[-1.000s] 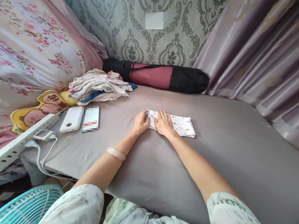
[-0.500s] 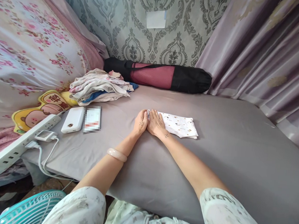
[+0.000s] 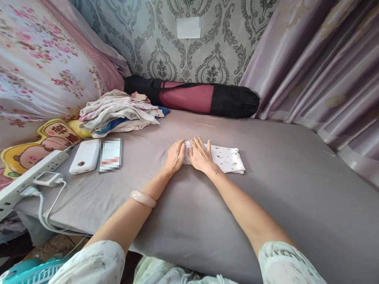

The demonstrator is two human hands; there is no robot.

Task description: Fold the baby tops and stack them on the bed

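Note:
A white folded cloth item (image 3: 228, 157) with small printed figures lies flat on the grey sheet, its exact kind unclear. My right hand (image 3: 200, 155) rests palm down on its left part, fingers spread and stretched forward. Beside it, my left hand (image 3: 176, 155) lies at the cloth's left end, fingers stretched out and close together, with a pale bangle (image 3: 143, 198) on that wrist. Part of the cloth is hidden beneath the hands.
A heap of clothes (image 3: 121, 113) lies back left. A black and red long bag (image 3: 192, 97) runs along the wall. At left are a white power bank (image 3: 84, 157), a blurred small packet (image 3: 110, 155), a power strip (image 3: 25, 184) and a plush cushion (image 3: 33, 150).
My right hand has slid slightly right over the cloth, its fingers spreading and parting from my left hand. The whole view has shifted a little.

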